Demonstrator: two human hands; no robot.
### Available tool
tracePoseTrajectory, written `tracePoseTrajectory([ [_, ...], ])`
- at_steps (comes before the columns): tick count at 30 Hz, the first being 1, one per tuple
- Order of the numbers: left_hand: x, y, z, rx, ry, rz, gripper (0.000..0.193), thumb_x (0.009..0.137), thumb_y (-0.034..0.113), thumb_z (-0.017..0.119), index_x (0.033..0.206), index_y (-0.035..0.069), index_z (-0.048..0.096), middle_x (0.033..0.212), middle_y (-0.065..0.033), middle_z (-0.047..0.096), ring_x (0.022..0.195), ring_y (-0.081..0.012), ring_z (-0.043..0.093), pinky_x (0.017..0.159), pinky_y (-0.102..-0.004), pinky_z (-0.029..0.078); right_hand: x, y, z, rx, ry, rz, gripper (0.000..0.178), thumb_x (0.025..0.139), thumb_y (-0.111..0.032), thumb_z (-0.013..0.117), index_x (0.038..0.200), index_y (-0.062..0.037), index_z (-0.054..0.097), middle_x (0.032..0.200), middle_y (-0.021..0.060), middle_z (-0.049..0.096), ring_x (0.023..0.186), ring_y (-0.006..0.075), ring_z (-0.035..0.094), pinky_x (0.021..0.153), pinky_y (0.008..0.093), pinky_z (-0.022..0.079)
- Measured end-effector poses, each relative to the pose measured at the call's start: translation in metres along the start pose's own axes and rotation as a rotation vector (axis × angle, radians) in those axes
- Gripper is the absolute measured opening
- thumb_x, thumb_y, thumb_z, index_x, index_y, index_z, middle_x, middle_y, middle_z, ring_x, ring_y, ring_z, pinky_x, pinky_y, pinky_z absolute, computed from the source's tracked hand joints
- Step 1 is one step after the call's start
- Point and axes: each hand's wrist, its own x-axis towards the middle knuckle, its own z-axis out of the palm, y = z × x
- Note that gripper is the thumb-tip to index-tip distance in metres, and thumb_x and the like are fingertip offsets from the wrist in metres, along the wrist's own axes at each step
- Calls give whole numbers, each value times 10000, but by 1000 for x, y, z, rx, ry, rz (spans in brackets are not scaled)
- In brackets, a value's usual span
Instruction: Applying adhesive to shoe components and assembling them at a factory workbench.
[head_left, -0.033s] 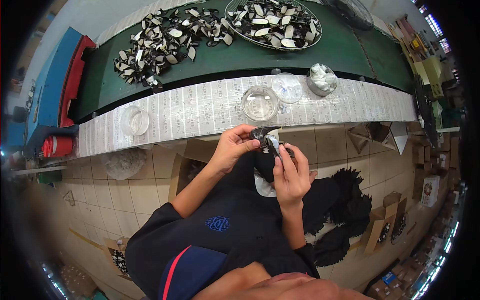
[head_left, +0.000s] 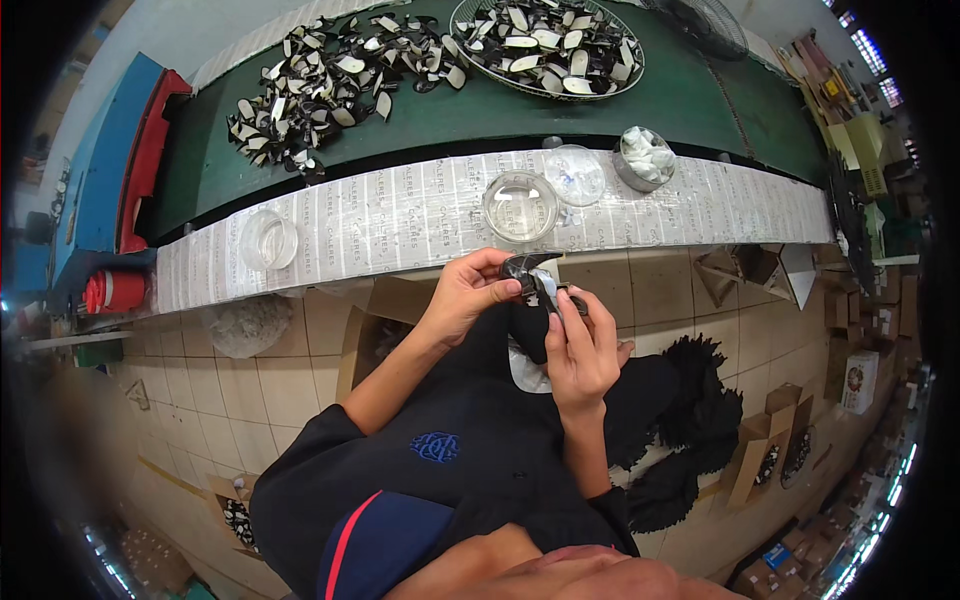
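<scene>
In front of my chest, just off the bench's near edge, I hold a glossy black piece that looks like a shoe heel (head_left: 520, 268). The left hand (head_left: 468, 298) pinches its left end between thumb and fingers. At its right side the fingers of my right hand (head_left: 582, 355) are closed on its lower end. A pale bluish-white patch shows on the piece between the hands; whether it is cloth or glare I cannot tell. Beyond the hands, a clear round dish of liquid (head_left: 520, 207) stands on the bench, nearest to them.
The paper-covered bench edge (head_left: 380, 220) also bears a clear cup (head_left: 270, 240), a clear lid (head_left: 574, 176) and a tin of white wads (head_left: 646, 160). Similar heels (head_left: 290, 100) lie heaped on the green belt (head_left: 420, 120), others in a wide basket (head_left: 605, 94). Cartons (head_left: 770, 440) stand right.
</scene>
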Motion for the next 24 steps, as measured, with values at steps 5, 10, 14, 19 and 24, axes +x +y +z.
tracePoseTrajectory([
  [5,1,2,1,-11,1,-15,257,886,45,717,1115,-11,615,1027,-88,693,918,-147,675,820,-291,567,0,-2,4,-16,-6,-3,289,819,59,722,1106,44,699,1126,196,627,812,250,680,656,310,581],
  [10,1,3,1,2,4,-36,240,896,51,708,1108,-11,614,1027,-89,694,926,-143,674,816,-285,572,-2,-5,6,-81,-22,-14,291,812,47,732,1101,36,704,1125,187,631,809,244,683,661,311,577],
  [14,3,1,-1,-18,1,-45,239,900,52,704,1111,-14,612,1033,-88,693,927,-138,673,810,-279,575,-3,-8,8,-128,-13,15,271,833,22,728,1104,10,720,1098,143,660,717,163,631,644,276,515],
  [19,4,-3,-4,-25,-7,-63,241,902,46,701,1115,-16,608,1046,-85,691,925,-131,671,809,-274,578,-4,-12,5,-35,-8,98,261,841,38,710,1103,27,712,1100,167,651,838,222,670,733,322,547],
  [24,5,-9,-6,-27,7,-76,239,903,44,698,1117,-13,607,1048,-84,691,919,-126,671,809,-269,577,-5,-15,-3,21,-20,150,262,843,63,684,1104,43,704,1099,187,645,916,273,674,783,347,563],
])
